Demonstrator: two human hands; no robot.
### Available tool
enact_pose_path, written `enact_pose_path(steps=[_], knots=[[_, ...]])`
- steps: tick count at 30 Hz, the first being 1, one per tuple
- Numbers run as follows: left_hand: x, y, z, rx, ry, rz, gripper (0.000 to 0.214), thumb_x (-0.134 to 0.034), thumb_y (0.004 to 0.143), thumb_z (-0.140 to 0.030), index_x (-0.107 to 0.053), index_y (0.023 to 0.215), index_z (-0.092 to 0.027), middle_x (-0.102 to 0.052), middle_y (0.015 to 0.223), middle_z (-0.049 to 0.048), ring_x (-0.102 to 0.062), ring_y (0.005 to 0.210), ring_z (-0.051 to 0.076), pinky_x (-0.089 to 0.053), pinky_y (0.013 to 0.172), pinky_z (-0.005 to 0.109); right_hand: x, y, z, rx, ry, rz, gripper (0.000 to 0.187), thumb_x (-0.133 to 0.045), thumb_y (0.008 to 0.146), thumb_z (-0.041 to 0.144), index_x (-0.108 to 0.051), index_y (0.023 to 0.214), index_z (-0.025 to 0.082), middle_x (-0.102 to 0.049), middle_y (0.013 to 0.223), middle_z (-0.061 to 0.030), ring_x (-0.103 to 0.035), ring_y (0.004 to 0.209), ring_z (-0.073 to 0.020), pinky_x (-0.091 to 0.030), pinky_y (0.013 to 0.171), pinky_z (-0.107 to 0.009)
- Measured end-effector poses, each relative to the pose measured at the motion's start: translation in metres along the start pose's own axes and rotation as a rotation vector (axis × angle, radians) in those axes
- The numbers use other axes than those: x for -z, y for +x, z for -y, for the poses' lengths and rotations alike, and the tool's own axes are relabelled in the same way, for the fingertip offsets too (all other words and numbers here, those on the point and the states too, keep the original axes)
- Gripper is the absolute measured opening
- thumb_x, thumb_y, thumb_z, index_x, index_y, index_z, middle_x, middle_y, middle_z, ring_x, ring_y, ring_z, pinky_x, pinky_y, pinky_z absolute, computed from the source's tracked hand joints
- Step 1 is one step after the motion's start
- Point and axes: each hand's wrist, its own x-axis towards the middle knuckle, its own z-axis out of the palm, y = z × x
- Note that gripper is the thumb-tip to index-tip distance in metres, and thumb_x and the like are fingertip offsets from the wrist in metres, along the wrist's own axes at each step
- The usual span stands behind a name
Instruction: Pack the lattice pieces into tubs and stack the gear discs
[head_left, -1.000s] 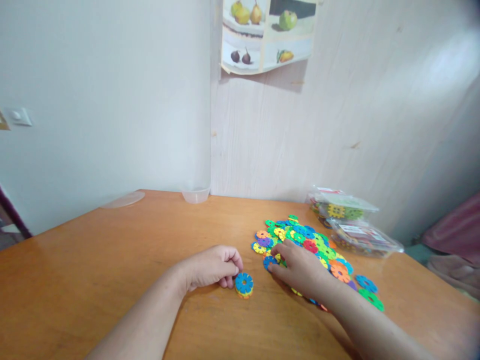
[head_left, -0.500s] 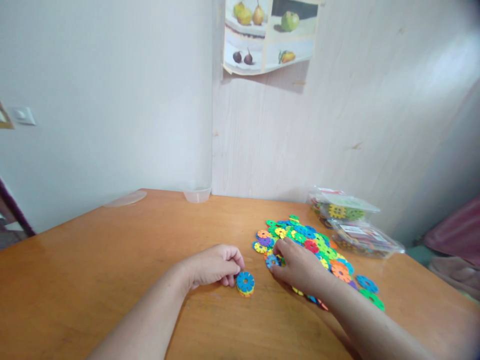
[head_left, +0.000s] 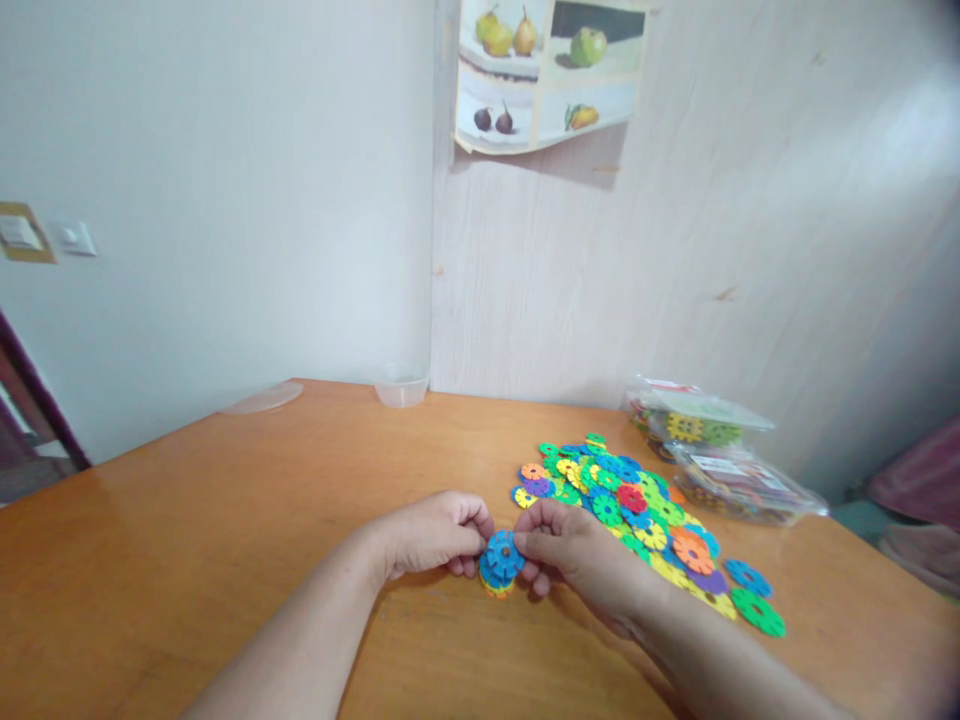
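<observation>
On the orange wooden table (head_left: pixel 225 520), my left hand (head_left: pixel 427 535) is curled with its fingertips against a small stack of notched plastic discs (head_left: pixel 496 580). My right hand (head_left: pixel 577 550) pinches a blue disc (head_left: pixel 504 552) and holds it tilted on top of that stack. Both hands meet at the stack, fingers closed. To the right lies a spread pile of coloured discs (head_left: pixel 637 500) in green, blue, yellow, red, orange and purple.
Two clear plastic boxes of more discs (head_left: pixel 712 450) sit at the back right by the wall. A small clear cup (head_left: pixel 403 386) and a clear lid (head_left: pixel 262 398) rest at the table's far edge. A fruit poster (head_left: pixel 547 70) hangs above.
My right hand left the pile with a blue disc and brought it left onto the stack beside my left hand. The view shifted slightly.
</observation>
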Motion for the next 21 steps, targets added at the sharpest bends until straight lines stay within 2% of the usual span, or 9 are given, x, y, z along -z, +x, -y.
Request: enact_pose_path(steps=[7, 12, 15, 17, 21], knots=[[0.0, 0.0, 0.001, 0.0, -0.01, -0.004, 0.024, -0.052, 0.066, -0.017, -0.061, 0.089, -0.015, -0.067, 0.071, 0.0001, -0.06, 0.062, 0.011, -0.044, 0.057, 0.021, -0.002, 0.007, -0.012, -0.025, -0.016, -0.021, 0.025, -0.07, 0.073, 0.034, -0.057, 0.084, 0.016, -0.066, 0.062, 0.0003, -0.059, 0.051, -0.0105, -0.046, 0.053, -0.023], [0.0, 0.0, 0.0, 0.007, 0.007, -0.012, 0.025, -0.051, 0.067, -0.018, -0.062, 0.089, -0.015, -0.066, 0.071, 0.0003, -0.061, 0.063, 0.011, -0.045, 0.057, 0.022, -0.003, 0.004, -0.008, -0.019, -0.055, -0.03, 0.022, -0.067, 0.073, 0.032, -0.055, 0.083, 0.016, -0.065, 0.062, 0.0006, -0.059, 0.053, -0.0112, -0.045, 0.054, -0.024], [0.0, -0.001, -0.001, 0.021, 0.01, -0.016, 0.024, -0.053, 0.068, -0.019, -0.062, 0.09, -0.015, -0.066, 0.07, 0.0003, -0.06, 0.062, 0.012, -0.044, 0.056, 0.022, 0.004, 0.005, -0.002, 0.003, -0.111, -0.067, 0.02, -0.063, 0.076, 0.034, -0.054, 0.085, 0.018, -0.063, 0.062, 0.0022, -0.057, 0.052, -0.0125, -0.046, 0.055, -0.026], [0.0, -0.001, -0.001, 0.025, 0.007, -0.019, 0.025, -0.054, 0.068, -0.02, -0.062, 0.091, -0.015, -0.066, 0.07, 0.0003, -0.06, 0.062, 0.011, -0.044, 0.056, 0.022, 0.017, 0.007, 0.003, 0.08, -0.278, -0.162, 0.017, -0.059, 0.079, 0.034, -0.056, 0.085, 0.019, -0.06, 0.062, 0.0033, -0.055, 0.053, -0.0126, -0.042, 0.054, -0.025], [0.001, -0.001, -0.001, 0.033, 0.008, -0.025, 0.025, -0.055, 0.068, -0.021, -0.062, 0.092, -0.015, -0.066, 0.07, -0.0001, -0.06, 0.062, 0.011, -0.044, 0.056, 0.022, 0.054, 0.011, 0.007, 0.293, -0.823, -0.444, 0.013, -0.053, 0.083, 0.03, -0.061, 0.084, 0.02, -0.059, 0.071, 0.0008, -0.054, 0.067, -0.0147, -0.037, 0.06, -0.026]])
